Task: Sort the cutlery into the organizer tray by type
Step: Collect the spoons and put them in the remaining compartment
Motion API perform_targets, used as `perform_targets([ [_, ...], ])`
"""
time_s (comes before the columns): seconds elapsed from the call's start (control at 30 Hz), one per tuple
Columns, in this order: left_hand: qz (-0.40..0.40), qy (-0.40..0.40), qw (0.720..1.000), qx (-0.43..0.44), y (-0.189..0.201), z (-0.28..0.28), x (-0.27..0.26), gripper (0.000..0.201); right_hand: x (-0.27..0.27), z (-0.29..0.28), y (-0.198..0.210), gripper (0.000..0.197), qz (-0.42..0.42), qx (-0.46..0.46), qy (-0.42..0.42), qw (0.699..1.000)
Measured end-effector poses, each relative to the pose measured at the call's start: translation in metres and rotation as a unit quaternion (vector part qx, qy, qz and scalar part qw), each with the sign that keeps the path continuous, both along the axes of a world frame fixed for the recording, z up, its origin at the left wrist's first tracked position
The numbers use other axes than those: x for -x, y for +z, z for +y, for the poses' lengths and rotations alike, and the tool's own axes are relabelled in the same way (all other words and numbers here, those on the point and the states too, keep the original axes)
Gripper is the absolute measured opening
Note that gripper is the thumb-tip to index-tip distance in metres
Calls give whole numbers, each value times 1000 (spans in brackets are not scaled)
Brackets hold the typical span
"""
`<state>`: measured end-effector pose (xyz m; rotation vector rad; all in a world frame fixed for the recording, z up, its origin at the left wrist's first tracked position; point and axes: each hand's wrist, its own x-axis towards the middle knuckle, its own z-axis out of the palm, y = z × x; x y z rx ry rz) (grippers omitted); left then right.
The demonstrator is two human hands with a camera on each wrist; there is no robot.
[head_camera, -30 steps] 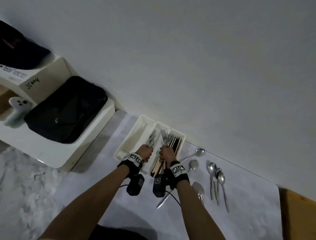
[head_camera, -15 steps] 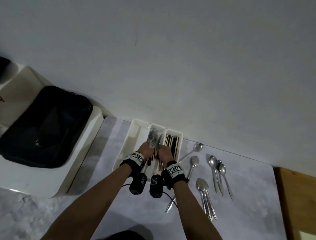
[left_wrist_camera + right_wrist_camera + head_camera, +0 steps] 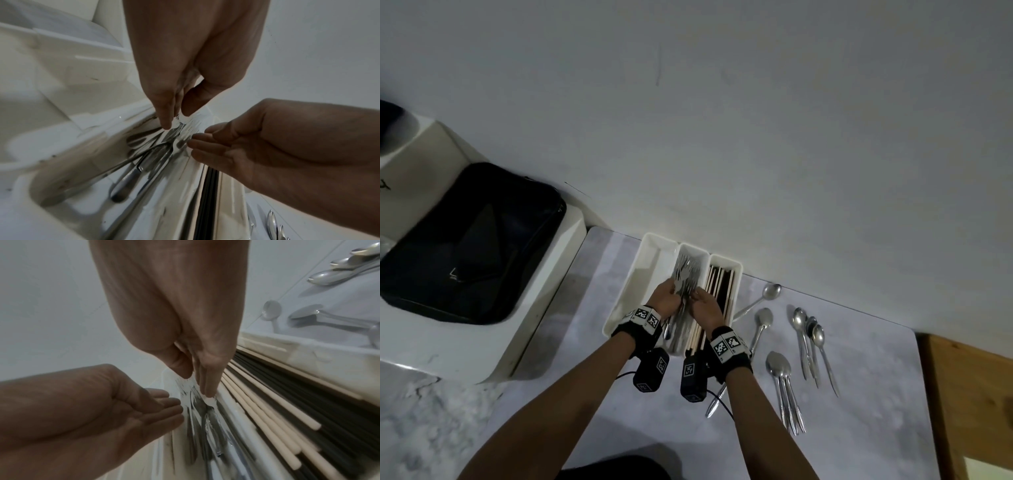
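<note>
Spoons [image 3: 808, 339] beside tray [image 3: 633, 284], black case [image 3: 465, 246] left.

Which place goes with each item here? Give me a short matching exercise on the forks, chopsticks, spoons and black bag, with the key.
Items:
1. forks
2. chopsticks
3. spoons
4. black bag

Places:
A. loose on the counter, right of the tray
B. middle compartment
C. on the white unit at far left
D. right compartment

Pairs: 1-B, 2-D, 3-A, 4-C
</note>
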<state>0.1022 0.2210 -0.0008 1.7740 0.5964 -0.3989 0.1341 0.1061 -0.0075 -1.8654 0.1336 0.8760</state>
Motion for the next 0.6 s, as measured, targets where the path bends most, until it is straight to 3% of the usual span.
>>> perform_targets([
  [0.17, -6, 31, 999, -4, 4, -2, 3, 37, 4, -15, -2, 51, -18, 3, -22, 1000],
  [0.27, 9, 61, 998, 33, 12, -16, 6, 60, 1, -36, 2, 50, -12, -16, -62, 998],
  [0.37, -3, 78, 996, 45, 13, -39, 7, 57, 0, -69, 2, 41, -48, 14, -73, 996],
  [0.47, -11, 94, 993, 75, 13, -68, 10, 50, 3, -113, 2, 35, -74, 67, -77, 992],
  [0.6, -19, 75, 994, 76, 15, -112, 17, 43, 11, -179, -6, 39, -101, 207, -67, 971],
])
